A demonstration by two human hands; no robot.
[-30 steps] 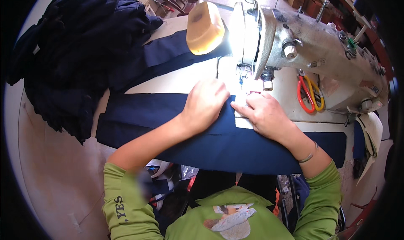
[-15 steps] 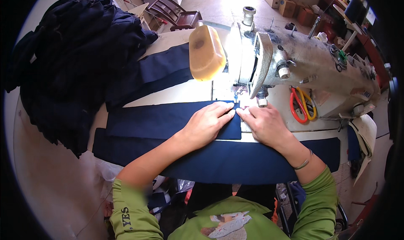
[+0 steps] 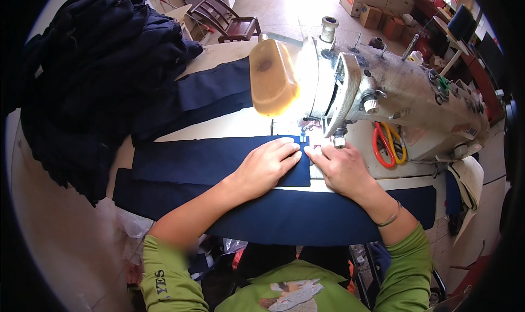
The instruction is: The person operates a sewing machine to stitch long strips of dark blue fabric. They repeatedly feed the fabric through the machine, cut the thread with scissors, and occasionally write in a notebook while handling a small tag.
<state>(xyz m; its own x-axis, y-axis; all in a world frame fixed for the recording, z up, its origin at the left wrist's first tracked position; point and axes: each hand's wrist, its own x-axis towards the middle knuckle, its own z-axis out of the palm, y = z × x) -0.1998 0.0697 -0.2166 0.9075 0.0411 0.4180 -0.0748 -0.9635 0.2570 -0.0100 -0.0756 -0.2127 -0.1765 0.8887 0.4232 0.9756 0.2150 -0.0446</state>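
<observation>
A dark navy fabric strip (image 3: 186,158) lies across the sewing machine bed, its right end just in front of the presser foot (image 3: 303,134). My left hand (image 3: 266,167) rests flat on this strip, fingers stretched toward the foot. At the strip's right edge my right hand (image 3: 345,170) has its thumb and forefinger closed on the cloth; its other fingers are curled and partly hidden. Nearer to me, a longer navy piece (image 3: 295,216) spreads under both forearms, partly beneath the first strip. The sewing machine (image 3: 404,88) stands beyond my hands with its lamp lit.
A large heap of navy fabric (image 3: 104,77) covers the left side. Red-and-yellow-handled scissors (image 3: 389,145) lie right of my right hand. An amber plastic guard (image 3: 273,77) hangs left of the machine head. A wooden chair (image 3: 235,25) and cardboard boxes (image 3: 372,14) stand behind.
The whole view has shifted slightly, so the machine and table sit lower in the picture. Both hands stay at the strip's right end, with hardly any visible movement against it.
</observation>
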